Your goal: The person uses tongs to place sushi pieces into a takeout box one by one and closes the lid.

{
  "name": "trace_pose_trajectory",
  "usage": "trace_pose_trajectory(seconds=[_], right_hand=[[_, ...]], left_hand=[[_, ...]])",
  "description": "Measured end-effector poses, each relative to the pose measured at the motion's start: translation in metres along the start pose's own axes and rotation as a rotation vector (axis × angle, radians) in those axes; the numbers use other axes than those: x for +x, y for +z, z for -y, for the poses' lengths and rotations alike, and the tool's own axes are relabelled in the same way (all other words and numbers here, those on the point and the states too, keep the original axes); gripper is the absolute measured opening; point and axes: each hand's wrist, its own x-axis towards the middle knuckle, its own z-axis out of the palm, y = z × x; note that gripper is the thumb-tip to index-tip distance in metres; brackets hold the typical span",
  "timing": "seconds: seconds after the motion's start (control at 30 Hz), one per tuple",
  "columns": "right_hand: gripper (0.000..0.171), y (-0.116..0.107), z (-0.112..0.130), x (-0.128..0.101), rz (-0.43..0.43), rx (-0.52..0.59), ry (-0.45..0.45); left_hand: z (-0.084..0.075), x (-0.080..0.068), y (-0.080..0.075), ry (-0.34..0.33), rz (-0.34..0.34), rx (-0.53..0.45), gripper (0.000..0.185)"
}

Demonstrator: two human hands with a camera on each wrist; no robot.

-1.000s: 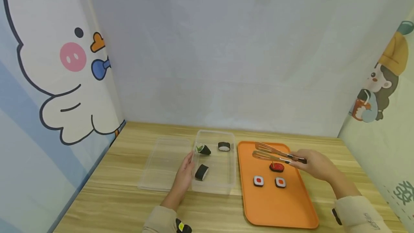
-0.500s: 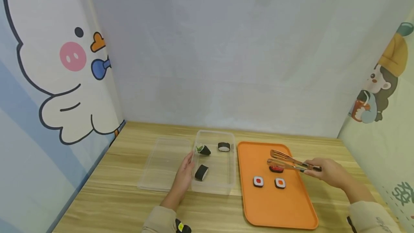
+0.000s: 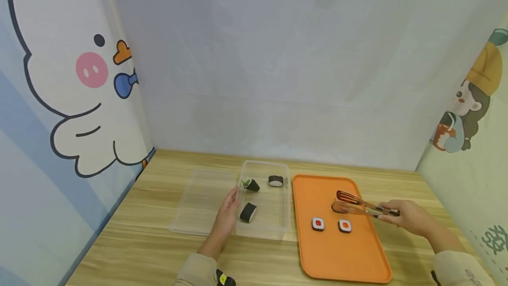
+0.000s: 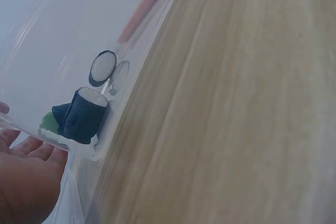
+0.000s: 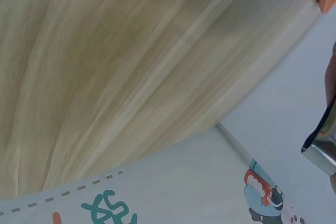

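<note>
Both hands are in my head view. My right hand [image 3: 409,217] grips the handle end of a pair of metal tongs [image 3: 359,205], fingers curled round it; the tong heads sit over the far half of the orange tray [image 3: 341,259], and they cover a dark sushi piece with a red top [image 3: 336,208] so that I can only see a sliver of it. I cannot tell whether the tongs touch it. My left hand [image 3: 227,215] lies with relaxed fingers against the left wall of the clear plastic box [image 3: 282,215], holding nothing.

On the tray, just nearer me than the tong heads, two sushi rolls with red centres [image 3: 318,223] [image 3: 345,225] lie side by side, apart from each other. Inside the box are three pieces: a dark roll [image 3: 248,212] close to my left fingers, one with green filling [image 3: 251,184] behind it, and one with a white face [image 3: 275,181] at the far end. A clear lid [image 3: 200,200] lies flat on the table [image 3: 139,242] just left of the box.

The left wrist view shows my palm [image 4: 23,182] at the box wall and the rolls blurred through the plastic (hard to separate). The right wrist view gives only table grain, a wall print and a metal tong end [image 5: 321,148] cut off at the edge.
</note>
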Motion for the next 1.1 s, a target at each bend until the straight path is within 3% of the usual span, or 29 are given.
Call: trace_pose_trajectory(seconds=[0.33,0.7,1.1], right_hand=[[0.047,0.004,-0.005,-0.001,0.061,0.066,0.036],[0.045,0.004,0.005,0.003,0.032,0.100,0.058],[0.043,-0.007,0.025,0.019,-0.017,0.050,0.021]], left_hand=[[-0.004,-0.001,-0.001,-0.011,0.005,0.000,0.048],[-0.002,-0.002,-0.001,-0.017,0.009,-0.009,0.048],[-0.004,-0.003,-0.001,-0.019,0.022,-0.019,0.049]])
